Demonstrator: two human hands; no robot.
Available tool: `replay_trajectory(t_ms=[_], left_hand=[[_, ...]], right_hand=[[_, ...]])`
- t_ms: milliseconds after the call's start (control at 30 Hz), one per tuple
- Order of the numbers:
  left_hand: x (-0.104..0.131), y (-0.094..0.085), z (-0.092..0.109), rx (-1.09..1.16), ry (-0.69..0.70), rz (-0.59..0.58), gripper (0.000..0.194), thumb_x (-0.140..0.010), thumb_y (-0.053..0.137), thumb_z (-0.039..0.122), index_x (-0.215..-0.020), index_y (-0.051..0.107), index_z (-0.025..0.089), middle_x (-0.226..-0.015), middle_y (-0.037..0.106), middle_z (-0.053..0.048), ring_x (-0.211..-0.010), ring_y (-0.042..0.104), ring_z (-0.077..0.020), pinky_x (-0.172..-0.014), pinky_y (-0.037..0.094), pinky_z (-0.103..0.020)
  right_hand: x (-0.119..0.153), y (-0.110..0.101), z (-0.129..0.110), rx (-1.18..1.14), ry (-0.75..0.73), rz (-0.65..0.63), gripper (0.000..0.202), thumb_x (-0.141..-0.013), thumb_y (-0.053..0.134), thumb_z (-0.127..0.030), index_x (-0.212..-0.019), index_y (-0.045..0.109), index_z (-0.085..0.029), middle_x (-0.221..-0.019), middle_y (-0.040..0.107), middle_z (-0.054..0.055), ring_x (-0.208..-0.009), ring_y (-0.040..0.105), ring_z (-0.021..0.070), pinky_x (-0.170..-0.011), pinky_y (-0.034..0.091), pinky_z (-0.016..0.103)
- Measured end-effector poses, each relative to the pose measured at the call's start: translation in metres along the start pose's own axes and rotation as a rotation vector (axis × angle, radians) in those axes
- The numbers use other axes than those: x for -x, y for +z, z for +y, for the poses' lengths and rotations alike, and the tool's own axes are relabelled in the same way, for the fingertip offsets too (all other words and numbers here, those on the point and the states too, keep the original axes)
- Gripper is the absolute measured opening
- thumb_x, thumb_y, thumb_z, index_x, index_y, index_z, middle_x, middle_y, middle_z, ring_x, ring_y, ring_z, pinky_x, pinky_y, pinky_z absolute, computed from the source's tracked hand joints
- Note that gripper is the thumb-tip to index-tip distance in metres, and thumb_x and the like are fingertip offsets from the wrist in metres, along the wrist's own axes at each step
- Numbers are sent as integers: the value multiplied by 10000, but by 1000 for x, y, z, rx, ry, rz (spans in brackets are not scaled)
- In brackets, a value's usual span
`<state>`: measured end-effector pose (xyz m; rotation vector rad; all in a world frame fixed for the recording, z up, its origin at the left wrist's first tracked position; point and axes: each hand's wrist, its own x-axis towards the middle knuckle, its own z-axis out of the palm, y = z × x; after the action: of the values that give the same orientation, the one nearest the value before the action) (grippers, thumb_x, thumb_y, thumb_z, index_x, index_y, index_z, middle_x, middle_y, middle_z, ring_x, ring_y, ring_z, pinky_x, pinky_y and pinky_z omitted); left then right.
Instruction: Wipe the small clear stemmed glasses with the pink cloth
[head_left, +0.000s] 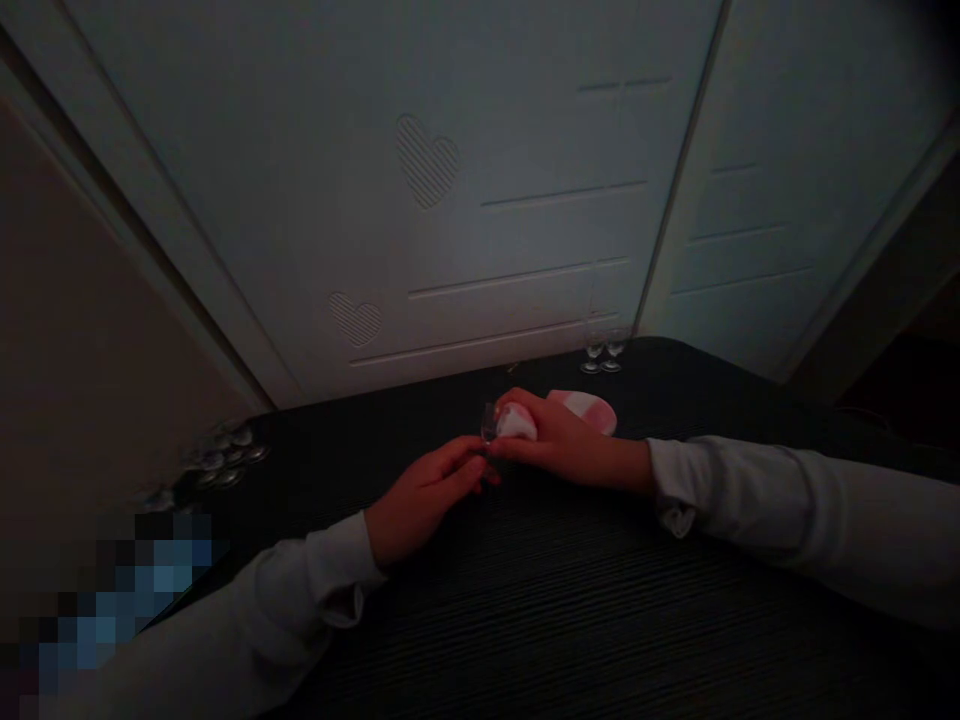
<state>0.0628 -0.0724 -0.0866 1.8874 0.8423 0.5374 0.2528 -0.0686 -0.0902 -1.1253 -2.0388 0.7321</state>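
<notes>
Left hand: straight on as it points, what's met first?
Likely the right hand or its pink-and-white cloth, just past the small glass the left hand holds; depth is unclear.

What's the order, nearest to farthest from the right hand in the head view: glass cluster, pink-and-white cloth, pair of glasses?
1. Pink-and-white cloth: held in the right hand.
2. Pair of glasses: beyond it, slightly right.
3. Glass cluster: well off to the left.
</notes>
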Motion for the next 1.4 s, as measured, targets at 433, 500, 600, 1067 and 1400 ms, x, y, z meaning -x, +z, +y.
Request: replay_trajectory(t_ms=[433, 500, 600, 1067, 1400], left_hand=[[2, 0, 5, -282, 26, -73, 222, -855, 348, 291, -852, 543, 186, -872, 566, -1, -821, 516, -153, -763, 398, -279], [3, 1, 5, -367, 54, -52, 228, -859, 344, 291, -844, 545, 184, -920, 572, -14, -848, 516, -161, -786, 393, -292], [4, 2, 4, -467, 88, -20, 230, -865, 341, 280, -857, 550, 183, -938, 575, -27, -856, 516, -167, -792, 393, -303], [3, 2, 6, -556, 74, 26, 227, -868, 347, 275, -856, 555, 186, -854, 582, -16, -788, 529, -158, -731, 418, -296], [5, 1, 1, -289, 40, 106, 296, -795, 503, 334, -1057, 460, 203, -898, 591, -9, -766, 541, -144, -705, 441, -292]], right_hand=[[2, 2, 4, -81, -125, -184, 418, -702, 644, -372, -1023, 455, -182, -875, 576, 8, -772, 555, 127, -688, 447, 258], [2, 2, 4, -62, -126, -192, 425, -704, 641, -378, -1033, 454, -185, -882, 580, 8, -768, 558, 126, -683, 446, 256], [2, 1, 4, -27, -145, -198, 417, -714, 630, -382, -1040, 459, -186, -907, 581, 13, -771, 557, 126, -686, 444, 256], [4, -1, 2, 95, -217, -167, 291, -826, 475, -406, -987, 441, -166, -823, 549, 19, -685, 512, 124, -598, 402, 243], [3, -1, 2, 12, -160, -94, 274, -890, 301, -385, -913, 440, -150, -763, 504, 20, -649, 457, 124, -613, 385, 269]])
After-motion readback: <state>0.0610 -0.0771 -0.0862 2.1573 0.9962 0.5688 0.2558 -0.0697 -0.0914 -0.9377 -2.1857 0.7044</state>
